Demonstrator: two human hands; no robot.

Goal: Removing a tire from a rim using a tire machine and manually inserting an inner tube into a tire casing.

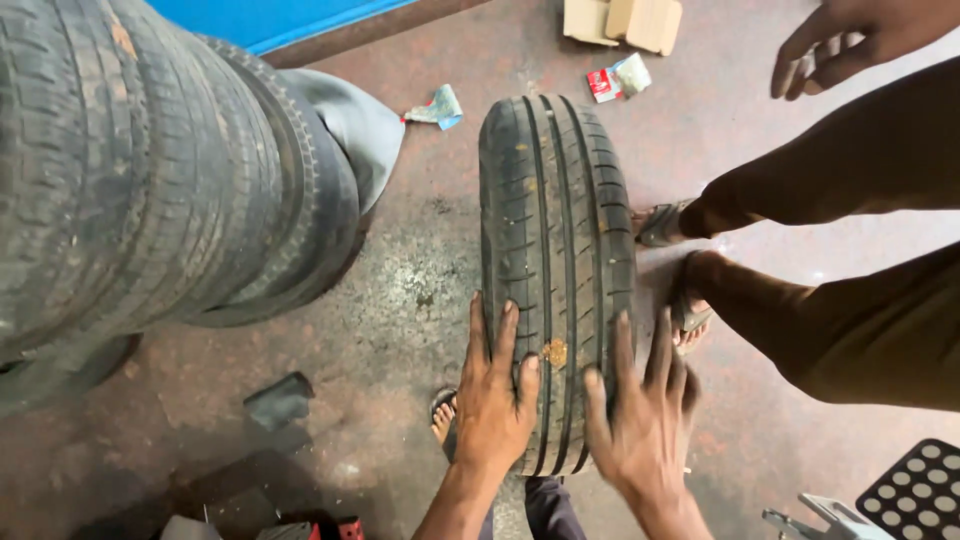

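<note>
The left hand (495,400) and right hand (645,425) lie flat – fingers spread, pinching nothing – on the upright tyre (555,230), more tyres (150,170) at nine o'clock.

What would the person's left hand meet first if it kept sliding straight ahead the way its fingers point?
More tyre tread: the left hand lies flat on the upright tyre, fingers pointing up along it. Beyond the tyre's far curve, probably the floor.

You see the scene in soft, even daylight, bright enough everywhere. A pale sheen lies on the floor (420,290) at about three o'clock. Shadows stay weak, with a darker zone at seven o'clock. Your right hand (640,420) is slightly motion-blurred. The stacked tyres (150,170) at ten o'clock bulge from wide-lens distortion.
</note>
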